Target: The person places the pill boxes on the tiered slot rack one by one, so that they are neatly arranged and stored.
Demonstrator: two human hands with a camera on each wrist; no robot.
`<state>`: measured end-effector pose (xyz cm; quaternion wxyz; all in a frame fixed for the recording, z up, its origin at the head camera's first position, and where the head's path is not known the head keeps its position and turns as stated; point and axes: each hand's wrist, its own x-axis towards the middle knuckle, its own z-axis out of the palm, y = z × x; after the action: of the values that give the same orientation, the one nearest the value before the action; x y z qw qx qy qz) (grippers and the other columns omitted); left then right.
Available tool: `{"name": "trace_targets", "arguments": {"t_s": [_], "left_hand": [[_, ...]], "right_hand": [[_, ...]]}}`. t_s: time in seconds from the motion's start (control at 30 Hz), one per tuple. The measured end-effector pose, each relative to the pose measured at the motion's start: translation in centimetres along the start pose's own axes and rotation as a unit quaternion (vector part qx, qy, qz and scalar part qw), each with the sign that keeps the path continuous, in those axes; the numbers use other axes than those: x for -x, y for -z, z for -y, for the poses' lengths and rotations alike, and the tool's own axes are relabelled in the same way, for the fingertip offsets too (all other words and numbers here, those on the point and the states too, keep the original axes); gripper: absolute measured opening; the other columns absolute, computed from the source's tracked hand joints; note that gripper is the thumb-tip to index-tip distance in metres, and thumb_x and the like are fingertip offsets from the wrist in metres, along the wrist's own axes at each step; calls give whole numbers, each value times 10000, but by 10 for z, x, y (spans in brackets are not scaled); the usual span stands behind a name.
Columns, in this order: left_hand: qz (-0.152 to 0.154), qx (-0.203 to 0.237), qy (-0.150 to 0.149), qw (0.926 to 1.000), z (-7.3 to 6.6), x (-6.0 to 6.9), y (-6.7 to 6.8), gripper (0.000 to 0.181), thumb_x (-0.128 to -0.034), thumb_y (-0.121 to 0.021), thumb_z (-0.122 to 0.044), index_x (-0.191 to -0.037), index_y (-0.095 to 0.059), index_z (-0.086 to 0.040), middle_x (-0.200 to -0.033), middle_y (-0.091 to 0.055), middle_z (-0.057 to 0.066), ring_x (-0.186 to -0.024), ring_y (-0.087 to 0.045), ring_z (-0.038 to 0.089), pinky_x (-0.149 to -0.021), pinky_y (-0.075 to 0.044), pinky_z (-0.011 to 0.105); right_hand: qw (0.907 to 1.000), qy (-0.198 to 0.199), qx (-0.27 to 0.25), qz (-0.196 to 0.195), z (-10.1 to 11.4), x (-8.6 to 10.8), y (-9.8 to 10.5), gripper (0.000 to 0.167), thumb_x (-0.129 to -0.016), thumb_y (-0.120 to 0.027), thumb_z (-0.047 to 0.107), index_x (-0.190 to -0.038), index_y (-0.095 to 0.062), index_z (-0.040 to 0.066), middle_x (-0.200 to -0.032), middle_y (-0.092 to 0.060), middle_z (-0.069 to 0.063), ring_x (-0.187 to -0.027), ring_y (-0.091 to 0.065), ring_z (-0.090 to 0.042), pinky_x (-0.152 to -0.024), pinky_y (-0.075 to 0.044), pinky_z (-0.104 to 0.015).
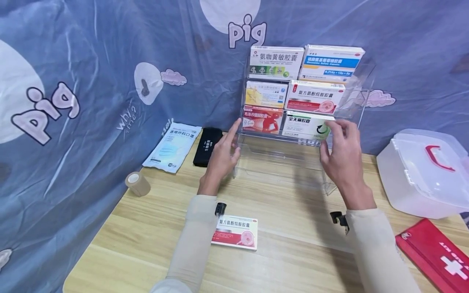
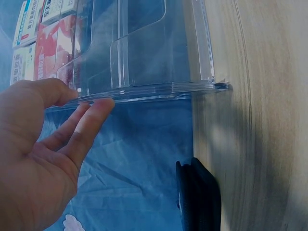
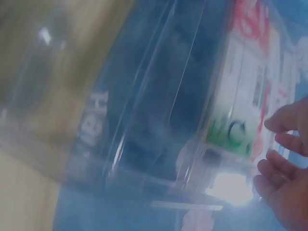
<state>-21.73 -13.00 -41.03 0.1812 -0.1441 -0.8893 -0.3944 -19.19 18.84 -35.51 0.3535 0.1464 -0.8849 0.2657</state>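
A clear acrylic display rack (image 1: 278, 152) stands on the table with medicine boxes in its tiers. My left hand (image 1: 221, 160) pinches the rack's left side edge, thumb and fingers on opposite faces in the left wrist view. Close by is the red medicine box (image 1: 261, 120) in the lowest filled tier. At that tier's right, my right hand (image 1: 344, 156) is beside the white-and-green medicine box (image 1: 304, 125), fingers loosely bent at its right end. Blur in the right wrist view hides whether they touch. Another red-and-white medicine box (image 1: 237, 234) lies on the table near my left sleeve.
Left of the rack lie a black pouch (image 1: 207, 147), a mask packet (image 1: 173, 147) and a tan tape roll (image 1: 138, 184). On the right are a white lidded case (image 1: 421, 175) and a red first-aid pouch (image 1: 432, 248). A blue printed cloth (image 1: 110, 53) hangs behind.
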Motion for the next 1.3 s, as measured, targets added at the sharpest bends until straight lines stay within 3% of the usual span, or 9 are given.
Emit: {"name": "trace_targets", "arguments": {"t_s": [0.13, 0.27, 0.4, 0.5, 0.7, 0.8, 0.87, 1.03, 1.3], "left_hand": [[2, 35, -6, 10000, 0, 0, 0, 951, -991, -664, 57, -1721, -240, -380, -1289, -675, 150, -1078, -697, 279, -952, -624, 435], [-18, 31, -23, 10000, 0, 0, -1, 946, -990, -664, 59, -1721, -245, -371, -1281, -677, 154, -1078, -701, 280, -956, -624, 432], [15, 8, -27, 10000, 0, 1, -1, 944, -991, -665, 56, -1723, -242, -363, -1273, -675, 148, -1071, -696, 275, -950, -623, 427], [24, -6, -58, 10000, -1, 0, 0, 941, -991, -664, 53, -1724, -241, -357, -1254, -677, 147, -1062, -692, 273, -949, -620, 428], [0, -68, -51, 10000, -1, 0, 1, 940, -996, -665, 45, -1725, -235, -364, -1258, -681, 153, -1074, -695, 273, -953, -621, 427], [27, -70, 20, 10000, -1, 1, 1, 947, -999, -668, 39, -1724, -226, -381, -1275, -679, 147, -1085, -695, 271, -959, -622, 428], [39, -69, 43, 10000, -1, 1, 1, 947, -1001, -666, 38, -1724, -225, -386, -1275, -678, 143, -1086, -694, 270, -961, -621, 429], [32, -71, 48, 10000, 0, 2, 1, 947, -1002, -665, 38, -1724, -223, -387, -1266, -675, 129, -1089, -691, 269, -966, -618, 425], [46, -69, 81, 9999, -1, 1, 2, 964, -997, -677, 36, -1722, -217, -402, -1285, -675, 125, -1091, -698, 269, -975, -620, 420]], "right_hand": [[9992, 200, -167, 317, 21, 17, -2, 365, -919, -684, -74, -1283, -656, -82, -1225, -585, -340, -1021, -583, -463, -850, -517, -557], [9860, 251, -333, 1614, 43, 35, -4, 337, -970, -727, 25, -1296, -674, -41, -1257, -648, -281, -1065, -665, -428, -904, -597, -591], [9498, 294, -483, 3077, 61, 57, -5, 368, -1025, -726, 196, -1331, -681, -4, -1292, -690, -215, -1044, -725, -350, -905, -644, -526], [9187, 443, -618, 3876, 70, 73, -7, 411, -1021, -739, 263, -1337, -691, 6, -1256, -720, -170, -992, -750, -290, -843, -664, -455], [8579, 444, -714, 5070, 85, 100, -18, 611, -985, -763, 406, -1431, -634, 8, -1318, -677, -149, -1059, -712, -254, -951, -629, -495], [8404, 332, -740, 5359, 90, 110, -25, 696, -967, -756, 505, -1451, -610, 27, -1317, -648, -126, -1042, -666, -209, -952, -615, -492], [8386, 254, -760, 5388, 93, 116, -29, 703, -952, -756, 542, -1438, -612, 57, -1291, -640, -98, -1023, -639, -183, -936, -608, -478], [8492, 221, -799, 5216, 100, 124, -35, 648, -902, -800, 555, -1349, -641, 113, -1244, -613, -54, -994, -584, -155, -881, -593, -439], [8548, 54, -556, 5159, 111, 132, -35, 659, -843, -883, 468, -1348, -690, 92, -1335, -584, -53, -1082, -584, -188, -875, -589, -444]]}}
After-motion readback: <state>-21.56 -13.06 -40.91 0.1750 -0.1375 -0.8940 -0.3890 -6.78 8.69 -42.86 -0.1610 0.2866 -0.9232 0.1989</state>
